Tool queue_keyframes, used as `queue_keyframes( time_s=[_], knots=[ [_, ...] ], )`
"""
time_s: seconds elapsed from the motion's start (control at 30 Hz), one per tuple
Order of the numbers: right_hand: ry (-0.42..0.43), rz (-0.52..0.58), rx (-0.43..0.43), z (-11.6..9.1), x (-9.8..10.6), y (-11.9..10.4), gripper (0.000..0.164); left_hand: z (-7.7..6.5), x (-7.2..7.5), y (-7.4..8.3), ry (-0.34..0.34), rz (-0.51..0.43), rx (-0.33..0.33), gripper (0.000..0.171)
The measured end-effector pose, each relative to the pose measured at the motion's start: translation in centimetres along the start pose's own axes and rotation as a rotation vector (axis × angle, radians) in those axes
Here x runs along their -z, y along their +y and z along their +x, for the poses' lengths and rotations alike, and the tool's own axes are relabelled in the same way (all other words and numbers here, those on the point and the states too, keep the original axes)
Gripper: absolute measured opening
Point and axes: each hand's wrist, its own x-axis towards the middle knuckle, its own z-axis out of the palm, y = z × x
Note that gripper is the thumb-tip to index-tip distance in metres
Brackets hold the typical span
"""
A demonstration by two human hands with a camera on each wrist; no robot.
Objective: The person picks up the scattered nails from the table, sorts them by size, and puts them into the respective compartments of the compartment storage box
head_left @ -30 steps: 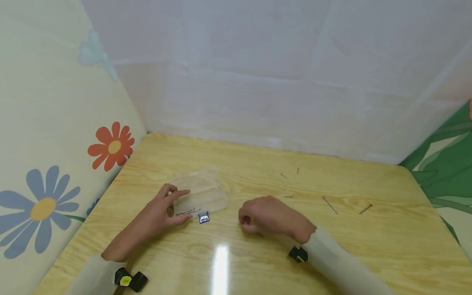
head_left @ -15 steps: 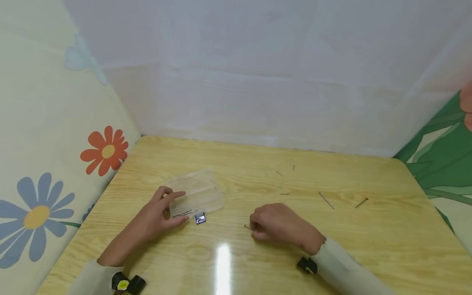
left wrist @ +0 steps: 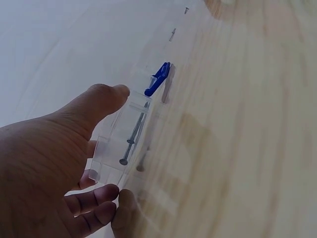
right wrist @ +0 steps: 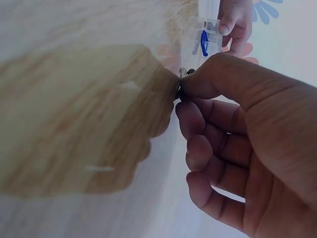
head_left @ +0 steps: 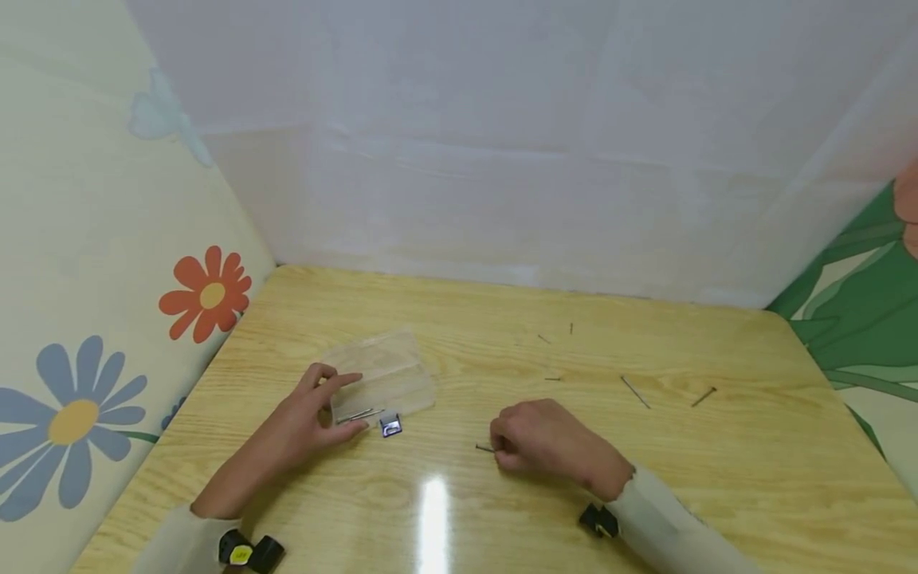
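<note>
A clear plastic box (head_left: pixel 394 363) lies on the table at left, with nails (left wrist: pixel 132 136) inside its near end and a blue latch (left wrist: pixel 159 79) at its near side. My left hand (head_left: pixel 304 414) holds the box at its left end, thumb along the near side and the other fingers around the far side. Right of the box, my right hand (head_left: pixel 548 442) pinches a nail (head_left: pixel 484 448) between thumb and forefinger, low over the table. The head of that nail points left toward the box; its shank is mostly hidden by the fingers.
Several loose nails lie on the wooden table (head_left: pixel 445 311): a long nail (head_left: pixel 635 391), a dark nail (head_left: pixel 704 396) at right, and small nails (head_left: pixel 552 379) farther back. A white sheet (head_left: pixel 502 159) stands behind, with a flowered cloth (head_left: pixel 79 239) at left.
My right hand has shifted slightly right and nearer to me, and the pinched nail now shows at its fingertips. The left hand stays on the box. The head view has shifted a little.
</note>
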Motion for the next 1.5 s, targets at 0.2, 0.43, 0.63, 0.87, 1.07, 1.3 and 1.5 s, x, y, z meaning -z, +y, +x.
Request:
queue_keyframes(
  time_s=[0.2, 0.43, 0.63, 0.87, 1.07, 1.3, 1.5],
  knots=[
    [0.001, 0.017, -0.013, -0.2, 0.1, 0.0, 0.016, 0.0, 0.0, 0.0, 0.003, 0.004, -0.006, 0.068],
    [-0.009, 0.027, -0.016, -0.4, 0.1, 0.0, 0.017, -0.1, 0.1, 0.0, 0.005, 0.005, -0.016, 0.068],
    [0.005, 0.042, 0.017, -0.5, -0.1, 0.2, 0.023, -0.1, 0.1, -0.1, 0.010, 0.012, -0.022, 0.068],
    [0.007, 0.046, 0.038, -0.4, -0.2, 0.3, 0.024, 0.1, 0.2, 0.3, 0.015, 0.025, -0.018, 0.068],
    [-0.027, 0.048, 0.031, -0.1, -0.3, 0.2, 0.024, 0.1, 0.2, 0.4, 0.011, 0.034, -0.011, 0.069],
    [0.001, 0.063, 0.067, 0.6, 0.2, 0.0, 0.024, 0.2, 0.1, 0.3, 0.005, 0.033, -0.006, 0.069],
    [0.031, 0.053, 0.088, 1.9, 0.8, -0.5, 0.022, 0.1, 0.3, 0.3, 0.010, 0.029, -0.006, 0.069]
  ],
)
